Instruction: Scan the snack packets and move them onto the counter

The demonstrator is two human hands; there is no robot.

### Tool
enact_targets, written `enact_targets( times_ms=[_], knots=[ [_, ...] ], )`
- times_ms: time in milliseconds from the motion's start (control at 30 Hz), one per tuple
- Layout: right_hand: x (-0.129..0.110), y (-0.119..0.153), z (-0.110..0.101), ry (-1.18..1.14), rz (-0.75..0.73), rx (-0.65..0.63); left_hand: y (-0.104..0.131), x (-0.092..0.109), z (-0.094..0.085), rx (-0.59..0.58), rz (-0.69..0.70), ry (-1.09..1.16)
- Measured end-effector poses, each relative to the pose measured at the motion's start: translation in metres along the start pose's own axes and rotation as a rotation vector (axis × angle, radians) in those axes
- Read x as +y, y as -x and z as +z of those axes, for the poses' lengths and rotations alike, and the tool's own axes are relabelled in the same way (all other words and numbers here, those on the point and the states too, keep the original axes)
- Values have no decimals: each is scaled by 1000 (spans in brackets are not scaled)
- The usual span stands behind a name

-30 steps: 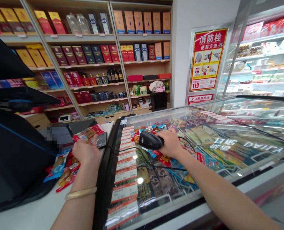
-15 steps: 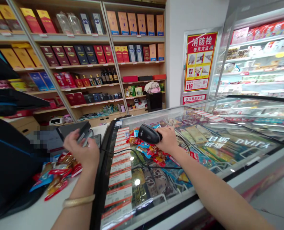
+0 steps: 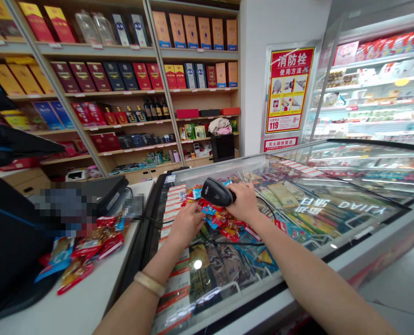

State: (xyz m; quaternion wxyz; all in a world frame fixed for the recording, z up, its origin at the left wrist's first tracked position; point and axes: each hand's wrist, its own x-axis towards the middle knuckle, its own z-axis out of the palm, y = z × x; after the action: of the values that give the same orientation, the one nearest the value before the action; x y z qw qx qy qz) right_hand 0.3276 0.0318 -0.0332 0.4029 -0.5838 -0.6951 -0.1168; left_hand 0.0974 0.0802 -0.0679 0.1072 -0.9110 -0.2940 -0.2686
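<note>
My right hand (image 3: 245, 201) is closed round the handle of a black barcode scanner (image 3: 216, 191), holding it tilted over the freezer's glass lid. Beneath the scanner lies a heap of small snack packets (image 3: 228, 225) in red and blue wrappers. My left hand (image 3: 188, 224), with a gold bangle on the wrist, reaches to the left edge of this heap. Its fingers are bent and look parted from the thumb, the tips at the packets; no packet shows lifted. A second pile of similar snack packets (image 3: 95, 244) lies on the white counter to the left.
The chest freezer (image 3: 224, 288) fills the middle and right, with price labels (image 3: 175, 279) along its left side. A black cable (image 3: 238, 243) crosses the lid. At left, a black monitor (image 3: 8, 242) stands on the counter (image 3: 77, 309). Stocked shelves (image 3: 123, 90) rise behind.
My left hand has moved right, from above the counter pile to the packets on the freezer lid. The scanner in my right hand has stayed nearly still. The view has shifted slightly.
</note>
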Motion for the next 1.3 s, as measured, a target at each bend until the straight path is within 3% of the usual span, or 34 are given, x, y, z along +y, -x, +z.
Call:
enact_targets(
  times_ms=[167,233,400,567,700,933,1300],
  knots=[
    [1,0,1,5,13,-3,-1,1,-7,175,-44,236],
    [2,-1,1,-3,33,8,0,-1,-13,259,-193,428],
    [3,-1,0,-26,64,37,0,-10,-24,493,-727,817],
    [1,0,-1,-31,38,48,-3,-19,-22,667,-988,925],
    [-4,1,-2,-63,-42,-20,-3,-23,-20,718,-1039,923],
    [-13,3,0,-61,-141,-206,-1,-22,-20,686,-1032,897],
    [-15,2,-2,-60,-153,-280,1,-27,-17,699,-1025,913]
  ],
)
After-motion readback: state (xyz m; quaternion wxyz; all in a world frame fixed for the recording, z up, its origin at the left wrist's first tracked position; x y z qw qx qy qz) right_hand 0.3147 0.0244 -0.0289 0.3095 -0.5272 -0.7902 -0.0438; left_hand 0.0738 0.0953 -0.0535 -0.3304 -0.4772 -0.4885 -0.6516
